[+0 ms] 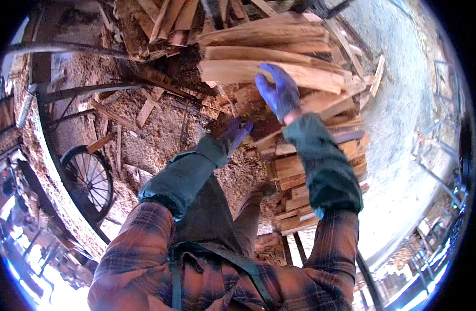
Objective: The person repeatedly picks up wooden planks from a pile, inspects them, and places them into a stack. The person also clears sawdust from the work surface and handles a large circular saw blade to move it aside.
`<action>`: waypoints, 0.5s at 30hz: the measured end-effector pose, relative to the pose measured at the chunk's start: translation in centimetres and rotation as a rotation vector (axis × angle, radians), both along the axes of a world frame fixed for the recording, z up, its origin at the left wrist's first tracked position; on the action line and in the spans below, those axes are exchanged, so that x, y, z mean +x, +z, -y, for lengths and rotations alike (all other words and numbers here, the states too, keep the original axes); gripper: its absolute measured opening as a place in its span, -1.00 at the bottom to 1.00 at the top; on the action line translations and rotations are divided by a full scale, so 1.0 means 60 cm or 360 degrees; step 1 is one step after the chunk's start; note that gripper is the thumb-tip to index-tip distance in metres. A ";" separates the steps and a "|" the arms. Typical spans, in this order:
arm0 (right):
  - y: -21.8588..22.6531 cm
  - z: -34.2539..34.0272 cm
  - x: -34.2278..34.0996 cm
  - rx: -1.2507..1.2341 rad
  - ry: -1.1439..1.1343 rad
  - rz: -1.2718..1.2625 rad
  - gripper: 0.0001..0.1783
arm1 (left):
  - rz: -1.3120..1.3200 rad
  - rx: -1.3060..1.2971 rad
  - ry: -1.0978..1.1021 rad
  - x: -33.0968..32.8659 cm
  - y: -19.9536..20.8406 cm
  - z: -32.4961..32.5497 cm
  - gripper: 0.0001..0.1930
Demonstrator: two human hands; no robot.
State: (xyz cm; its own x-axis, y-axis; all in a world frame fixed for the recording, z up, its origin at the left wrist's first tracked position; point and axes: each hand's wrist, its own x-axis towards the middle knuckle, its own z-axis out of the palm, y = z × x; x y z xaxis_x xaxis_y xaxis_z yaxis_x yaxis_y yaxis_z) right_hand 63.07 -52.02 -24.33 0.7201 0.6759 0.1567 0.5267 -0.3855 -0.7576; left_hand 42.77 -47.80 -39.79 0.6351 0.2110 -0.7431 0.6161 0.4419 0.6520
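Observation:
My right hand (pixel 278 92), in a blue-purple glove, is open beside a pale split plank (pixel 279 74) on top of a wood stack. Its thumb and fingers are apart; the fingertips overlap the plank's near edge, and I cannot tell whether they touch it. My left hand (pixel 235 136), gloved alike, hangs lower and to the left over the chip-strewn ground, its fingers loosely bent and a bit blurred. Nothing shows in it. Behind the pale plank lie more long split planks (pixel 264 36). Green sleeve covers reach over both forearms.
A lower pile of stacked boards (pixel 295 168) stands right of my legs. More split wood (pixel 168 20) leans at the far left. A spoked wheel (pixel 87 173) and dark metal bars (pixel 87 93) are on the left. Pale floor (pixel 404 129) stretches along the right.

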 end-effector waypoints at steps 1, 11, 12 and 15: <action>-0.013 -0.049 0.025 -0.0108 0.0067 0.0125 -0.59 | -0.0022 -0.0285 -0.0102 -0.017 0.039 -0.030 -0.55; -0.191 -0.350 0.227 -0.1198 0.0198 0.0467 -0.43 | 0.0512 0.0541 0.0647 0.081 0.012 -0.350 -0.58; -0.217 -0.338 0.236 -0.1289 0.0127 0.0418 -0.41 | 0.0361 0.0515 0.0670 0.126 0.031 -0.338 -0.58; -0.141 -0.341 0.179 -0.1102 0.0633 0.0366 -0.39 | 0.0368 0.0187 0.1013 0.129 -0.018 -0.299 -0.58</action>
